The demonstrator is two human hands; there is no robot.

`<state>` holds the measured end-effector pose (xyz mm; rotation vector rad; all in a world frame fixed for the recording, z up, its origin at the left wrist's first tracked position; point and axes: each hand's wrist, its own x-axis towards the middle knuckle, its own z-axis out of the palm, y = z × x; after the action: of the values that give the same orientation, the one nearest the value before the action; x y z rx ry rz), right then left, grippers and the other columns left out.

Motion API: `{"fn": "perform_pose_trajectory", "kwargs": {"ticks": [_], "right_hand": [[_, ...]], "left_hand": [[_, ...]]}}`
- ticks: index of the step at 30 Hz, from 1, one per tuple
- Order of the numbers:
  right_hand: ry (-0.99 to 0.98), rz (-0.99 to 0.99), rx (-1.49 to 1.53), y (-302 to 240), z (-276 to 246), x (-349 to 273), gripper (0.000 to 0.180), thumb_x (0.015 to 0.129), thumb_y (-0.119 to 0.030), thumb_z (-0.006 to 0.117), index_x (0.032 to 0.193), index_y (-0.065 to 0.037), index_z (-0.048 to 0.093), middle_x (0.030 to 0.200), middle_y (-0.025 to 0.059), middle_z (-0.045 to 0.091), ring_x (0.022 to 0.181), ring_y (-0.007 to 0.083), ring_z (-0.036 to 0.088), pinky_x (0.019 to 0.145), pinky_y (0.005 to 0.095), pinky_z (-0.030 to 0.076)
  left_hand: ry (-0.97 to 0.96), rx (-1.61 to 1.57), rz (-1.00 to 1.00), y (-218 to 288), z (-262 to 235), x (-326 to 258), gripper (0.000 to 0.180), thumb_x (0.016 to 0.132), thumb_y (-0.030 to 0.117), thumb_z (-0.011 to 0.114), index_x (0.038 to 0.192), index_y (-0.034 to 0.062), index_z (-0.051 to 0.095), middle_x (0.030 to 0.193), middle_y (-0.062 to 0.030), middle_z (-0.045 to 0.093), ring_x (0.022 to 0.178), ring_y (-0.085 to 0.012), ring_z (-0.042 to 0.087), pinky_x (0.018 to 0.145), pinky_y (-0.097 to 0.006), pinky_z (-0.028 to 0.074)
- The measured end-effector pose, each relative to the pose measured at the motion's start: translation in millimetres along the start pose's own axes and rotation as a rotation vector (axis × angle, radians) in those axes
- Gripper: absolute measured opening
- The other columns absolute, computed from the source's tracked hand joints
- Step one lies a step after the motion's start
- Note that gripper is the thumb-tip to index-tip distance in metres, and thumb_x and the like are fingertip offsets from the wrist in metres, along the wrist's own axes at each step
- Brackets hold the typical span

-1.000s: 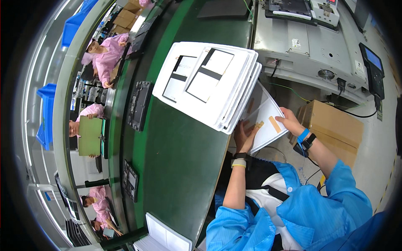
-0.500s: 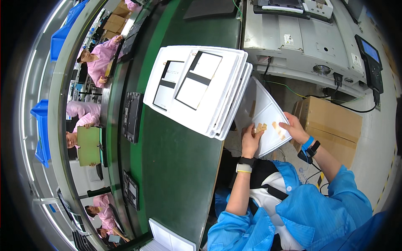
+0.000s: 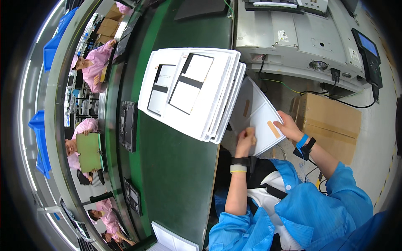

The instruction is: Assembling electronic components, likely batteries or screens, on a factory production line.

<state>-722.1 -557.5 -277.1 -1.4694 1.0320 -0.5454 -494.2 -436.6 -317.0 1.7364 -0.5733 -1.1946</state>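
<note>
So I'm holding a white tray (image 3: 260, 117) out past the edge of the green bench (image 3: 180, 180), tilted, kinda in front of my lap. My right grip (image 3: 289, 126) is pinching its far-right edge, thumb side sitting just beside a tan strip (image 3: 273, 129) that's lying flat on the white surface. My left grip (image 3: 243, 146) is curling in tight over the near left side and seems to be pinching a tan scrap (image 3: 250, 131), but it's coming out blurry, so don't hold me to its shape. Another strip (image 3: 246, 108) is showing on the shaded greyish part further up.

Right next to all this, a stack of white trays (image 3: 167, 115) is sitting on the bench, its top one showing two black-edged windows. It's overlapping my tray from where I'm looking; can't tell if they're actually touching. A cardboard box (image 3: 331, 125) is resting on the floor beyond my right grip, and a grey metal machine (image 3: 289, 50) is standing past the tray.
</note>
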Motion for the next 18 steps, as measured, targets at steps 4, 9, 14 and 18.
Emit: {"fn": "perform_pose_trajectory", "kwargs": {"ticks": [4,9,14,18], "right_hand": [[0.007,0.113,-0.004,18.7,-12.1,0.3,0.038,0.094,-0.009,0.068,0.128,0.004,0.061,0.115,0.0218,0.073,0.109,0.0310,0.070,0.096,0.0398,0.054],[0.007,0.155,0.106,24.2,-8.6,-12.0,0.039,0.094,-0.009,0.068,0.130,0.004,0.060,0.116,0.0215,0.073,0.108,0.0301,0.071,0.097,0.0395,0.053],[0.021,0.138,0.057,20.2,-5.5,-18.1,0.039,0.095,-0.008,0.068,0.131,0.004,0.059,0.115,0.0206,0.073,0.108,0.0292,0.070,0.097,0.0395,0.054],[0.129,0.212,0.071,43.9,-33.5,-41.3,0.037,0.096,-0.008,0.068,0.130,0.004,0.060,0.116,0.0204,0.072,0.108,0.0283,0.070,0.097,0.0395,0.054]], "left_hand": [[0.068,-0.566,-0.230,-29.7,-42.6,42.3,0.015,0.102,0.011,0.058,0.114,0.0034,0.063,0.097,-0.0067,0.068,0.081,-0.0215,0.066,0.073,-0.031,0.053],[0.093,-0.932,-0.252,-80.3,-91.1,102.0,0.017,0.100,0.009,0.053,0.114,0.0028,0.062,0.103,-0.0135,0.071,0.098,-0.0307,0.071,0.080,-0.041,0.059],[0.262,-0.618,0.132,-109.0,-137.8,136.0,0.031,0.104,0.026,0.051,0.113,-0.0013,0.062,0.109,-0.0221,0.071,0.116,-0.0435,0.066,0.115,-0.060,0.048],[0.165,-0.772,-0.261,-105.5,-74.1,135.8,0.034,0.104,0.028,0.049,0.116,0.0002,0.063,0.129,-0.0211,0.067,0.123,-0.0427,0.064,0.110,-0.062,0.050]]}}
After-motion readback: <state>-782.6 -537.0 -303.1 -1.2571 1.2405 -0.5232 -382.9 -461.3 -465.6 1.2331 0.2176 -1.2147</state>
